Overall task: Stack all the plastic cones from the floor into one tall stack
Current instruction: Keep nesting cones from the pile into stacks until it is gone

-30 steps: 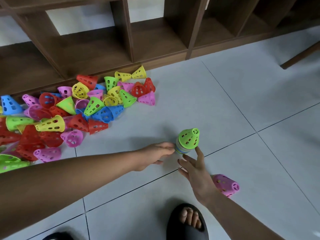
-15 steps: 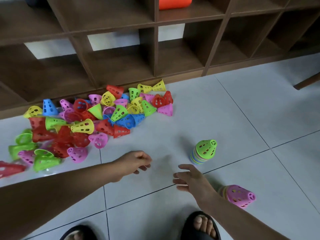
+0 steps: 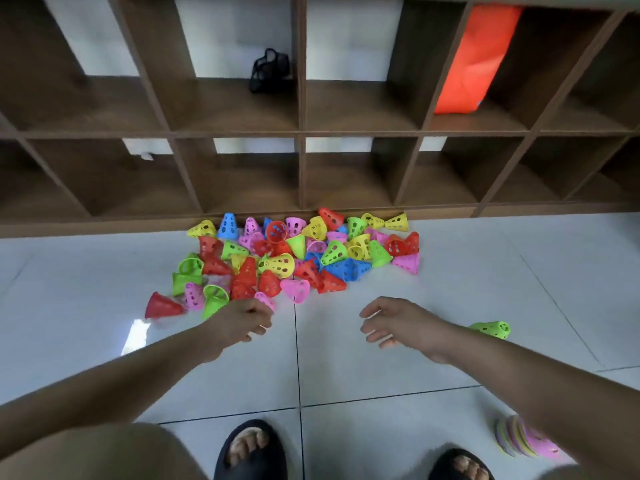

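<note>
Head view, looking down: left hand and right hand both reach forward over the white tiled floor, well apart from each other, neither holding anything; the left loosely curled, the right spread and relaxed. Ahead of both hands, a heap of small perforated plastic cones (red, yellow, green, pink, blue) lies against the foot of the brown wooden cubby shelf. Most cones on their sides, tips pointing every way. Left hand is nearer: its knuckles sit just beside a pink cone at the heap's near edge; bare floor separates the right hand from the heap. Short green-topped cone stack just right of the right wrist, partly hidden by the arm. Pink-topped stack near the right elbow, blurred, seemingly tipped over. Judgement: next pick falls to the left hand; task barely begun.
</note>
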Demonstrator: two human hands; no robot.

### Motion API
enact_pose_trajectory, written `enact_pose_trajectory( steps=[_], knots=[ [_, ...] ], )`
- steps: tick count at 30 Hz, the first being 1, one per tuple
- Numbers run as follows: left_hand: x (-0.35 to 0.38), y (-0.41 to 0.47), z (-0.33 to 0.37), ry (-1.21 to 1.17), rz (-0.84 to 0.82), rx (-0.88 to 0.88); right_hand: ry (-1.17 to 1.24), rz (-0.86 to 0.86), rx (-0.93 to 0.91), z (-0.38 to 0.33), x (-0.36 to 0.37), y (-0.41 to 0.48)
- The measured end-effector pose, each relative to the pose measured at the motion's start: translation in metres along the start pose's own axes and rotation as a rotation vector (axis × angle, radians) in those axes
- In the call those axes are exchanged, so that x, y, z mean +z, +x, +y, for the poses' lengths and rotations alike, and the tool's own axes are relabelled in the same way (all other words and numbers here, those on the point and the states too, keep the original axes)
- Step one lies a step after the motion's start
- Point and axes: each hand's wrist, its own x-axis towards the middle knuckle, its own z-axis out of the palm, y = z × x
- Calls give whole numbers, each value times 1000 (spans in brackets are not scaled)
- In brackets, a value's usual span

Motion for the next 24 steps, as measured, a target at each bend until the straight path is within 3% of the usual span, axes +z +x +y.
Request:
enact_pose_trajectory(
  steps=[9,14,24],
  knots=[
    [-89,-58,-23,-16,223,-3,-348,-127,-36,-58,12,-20],
    [-111,-72,-13,82,318,-7,-384,-50,-123,-85,3,-27],
    [-151,-79,-14,163,455,-1,-523,-136,-199,-142,17,-2]
  ],
)
